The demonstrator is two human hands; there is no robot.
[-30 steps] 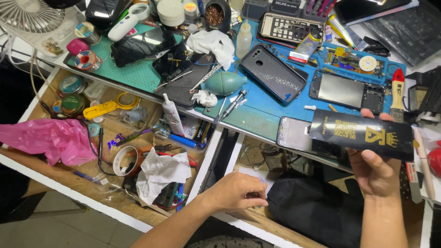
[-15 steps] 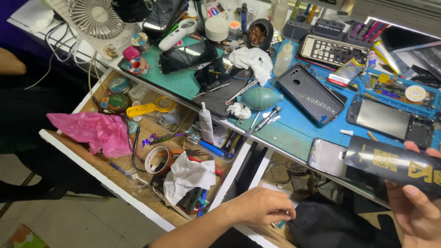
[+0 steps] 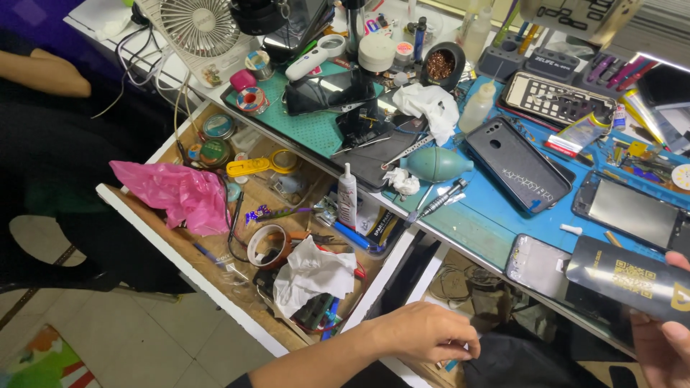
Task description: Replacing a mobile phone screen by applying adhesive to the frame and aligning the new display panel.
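1. While the right hand [image 3: 665,345] grips a flat black packet [image 3: 632,279] by its lower edge, fingers closed round it, the packet sits at the frame's right, just over the blue mat [image 3: 489,226] edge.
2. Left hand [image 3: 424,332] hangs low beside the open drawer [image 3: 215,276], fingers curled inward; whether they pinch anything I cannot tell.
3. Drawer contents: pink bag [image 3: 176,194], tape roll [image 3: 266,246], crumpled white tissue [image 3: 313,273], glue tube [image 3: 347,195].
4. Risk: the drawer juts out, so a knee or forearm could knock it and spill the clutter.
5. Risk: the packet's corner hovers near a bare phone frame [image 3: 535,264]; a slack grip could drop it onto that.
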